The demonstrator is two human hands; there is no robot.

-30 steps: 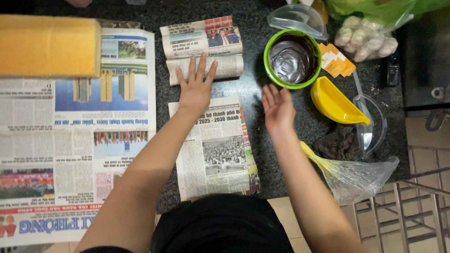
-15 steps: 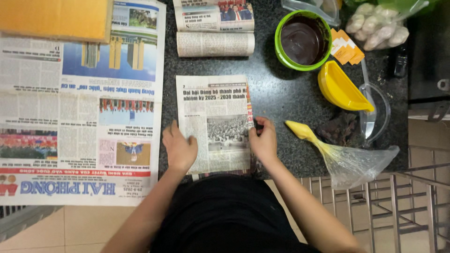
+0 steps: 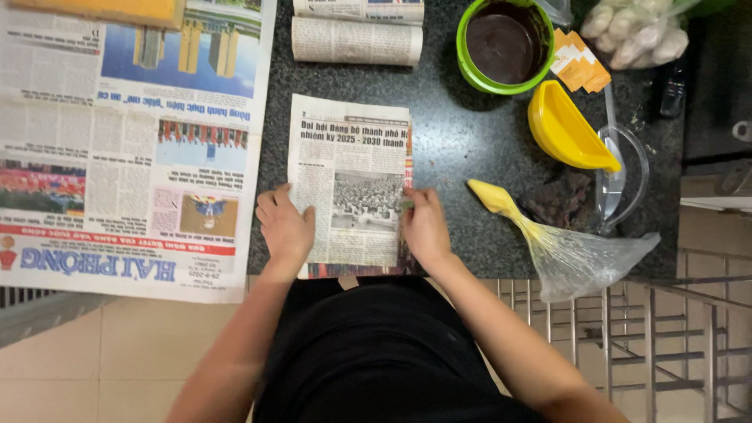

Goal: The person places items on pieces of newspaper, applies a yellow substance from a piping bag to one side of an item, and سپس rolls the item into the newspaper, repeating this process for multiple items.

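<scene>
A small folded newspaper sheet (image 3: pixel 351 182) lies on the dark speckled counter (image 3: pixel 462 149) in front of me. My left hand (image 3: pixel 284 227) rests on its lower left edge, fingers curled at the paper's side. My right hand (image 3: pixel 425 227) pinches the sheet's lower right edge. Both hands are near the counter's front edge, above my black-clothed lap.
A large open newspaper (image 3: pixel 117 141) covers the left. Rolled newspaper (image 3: pixel 356 41) lies behind the sheet. A green bowl of dark paste (image 3: pixel 504 45), a yellow scoop (image 3: pixel 565 130), a clear plastic bag with yellow filling (image 3: pixel 564 251), a dark lump (image 3: pixel 560 200) and a bag of pale round items (image 3: pixel 636 31) sit right.
Both hands pulled back from the far end of the small sheet to its near end, then settled on its left and right edges. The view shifted slightly.
</scene>
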